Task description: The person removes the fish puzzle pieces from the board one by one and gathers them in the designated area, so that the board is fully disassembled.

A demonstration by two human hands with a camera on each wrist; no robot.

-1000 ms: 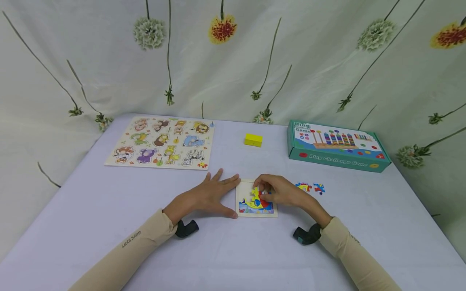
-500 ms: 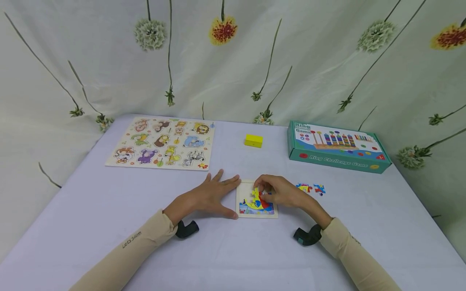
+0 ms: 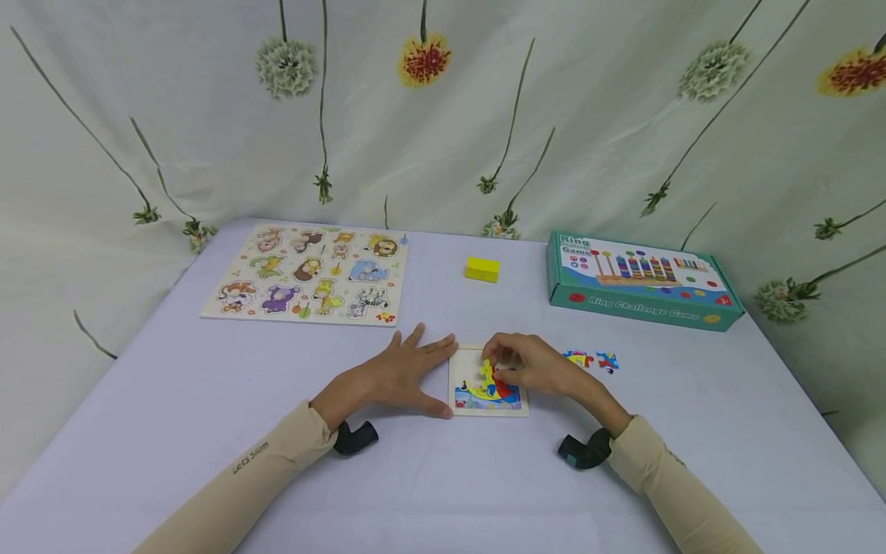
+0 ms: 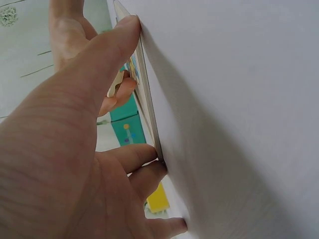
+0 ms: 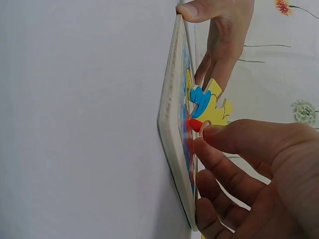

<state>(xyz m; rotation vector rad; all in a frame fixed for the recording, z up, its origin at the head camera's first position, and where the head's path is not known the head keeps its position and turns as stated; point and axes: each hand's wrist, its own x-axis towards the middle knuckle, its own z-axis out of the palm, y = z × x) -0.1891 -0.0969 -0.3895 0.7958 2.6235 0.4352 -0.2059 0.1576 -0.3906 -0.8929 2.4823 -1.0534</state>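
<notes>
One yellow-blue-red jigsaw piece (image 5: 207, 104) stands tilted upright, right hand (image 3: 531, 365) pinching it, over the pale wooden tray (image 3: 466, 365), spread left hand (image 3: 401, 371) at its left edge.

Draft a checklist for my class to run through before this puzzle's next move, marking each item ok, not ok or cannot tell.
1. Tray braced: ok, left hand touches its left edge.
2. Piece held: ok, right hand pinches it.
3. Piece lying flat: not ok, it sticks up at an angle to the tray.
4. Piece's fit: cannot tell, right hand hides part of the tray.
5. Loose pieces all placed: not ok, some lie right of the tray.
</notes>
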